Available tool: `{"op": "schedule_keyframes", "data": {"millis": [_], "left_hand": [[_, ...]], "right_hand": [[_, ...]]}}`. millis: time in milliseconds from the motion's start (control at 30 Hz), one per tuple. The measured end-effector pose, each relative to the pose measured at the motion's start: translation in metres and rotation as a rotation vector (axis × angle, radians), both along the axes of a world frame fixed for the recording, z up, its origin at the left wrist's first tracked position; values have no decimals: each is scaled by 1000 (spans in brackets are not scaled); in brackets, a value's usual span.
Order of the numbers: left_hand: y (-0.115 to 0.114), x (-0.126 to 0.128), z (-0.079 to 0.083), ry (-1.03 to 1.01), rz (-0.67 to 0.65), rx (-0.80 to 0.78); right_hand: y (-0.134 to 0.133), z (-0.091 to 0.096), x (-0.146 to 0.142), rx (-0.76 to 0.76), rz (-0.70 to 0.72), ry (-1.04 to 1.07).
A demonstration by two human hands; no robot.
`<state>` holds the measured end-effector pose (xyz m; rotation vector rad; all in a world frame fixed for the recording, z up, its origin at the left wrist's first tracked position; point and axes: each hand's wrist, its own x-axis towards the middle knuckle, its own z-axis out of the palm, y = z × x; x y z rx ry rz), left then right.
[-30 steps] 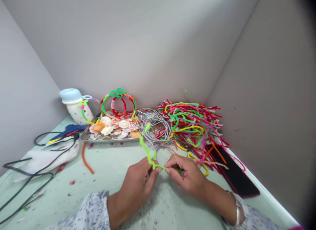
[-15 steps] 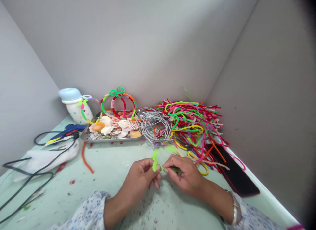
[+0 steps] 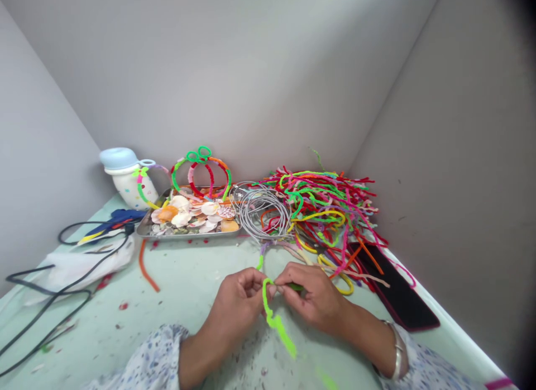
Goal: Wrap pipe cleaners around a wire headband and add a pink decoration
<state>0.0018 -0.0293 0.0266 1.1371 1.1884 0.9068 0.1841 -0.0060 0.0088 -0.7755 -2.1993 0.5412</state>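
A bright lime-green pipe cleaner (image 3: 270, 316) loops over the fingertips of my left hand (image 3: 239, 300) and hangs down over the table, its lower part blurred. My left thumb and forefinger pinch it. Close against them, my right hand (image 3: 315, 294) is closed in a pinch at the same spot, touching the lime strand. A short dark-green piece (image 3: 296, 286) shows between its fingers; its kind is hard to make out. Another lime and purple strand (image 3: 260, 260) runs from behind my left fingers toward the wire.
A heap of coloured pipe cleaners (image 3: 330, 194) lies at the back right, beside coiled grey wire (image 3: 263, 214). A metal tray (image 3: 192, 236) holds shells, with pipe-cleaner hoops (image 3: 209, 165) behind. Left are a white bottle (image 3: 128, 183) and black cable (image 3: 50, 300); right, a black slab (image 3: 402, 300).
The free end of the lime-green pipe cleaner has swung from above my left fingers down toward me, and now hangs below them. Both hands stay nearly in place.
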Motion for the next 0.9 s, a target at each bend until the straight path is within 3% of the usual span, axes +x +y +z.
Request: {"op": "schedule_keyframes", "data": {"millis": [233, 567, 767, 900], "left_hand": [[-4, -3, -8, 152, -42, 195], [-5, -12, -10, 519, -164, 677], [-5, -12, -12, 473, -104, 624], [-5, -12, -10, 464, -98, 710]], "right_hand": [[0, -2, 0, -26, 0, -31], [-2, 5, -1, -78, -12, -20], [0, 5, 0, -146, -52, -20], [-1, 7, -1, -185, -47, -11]]}}
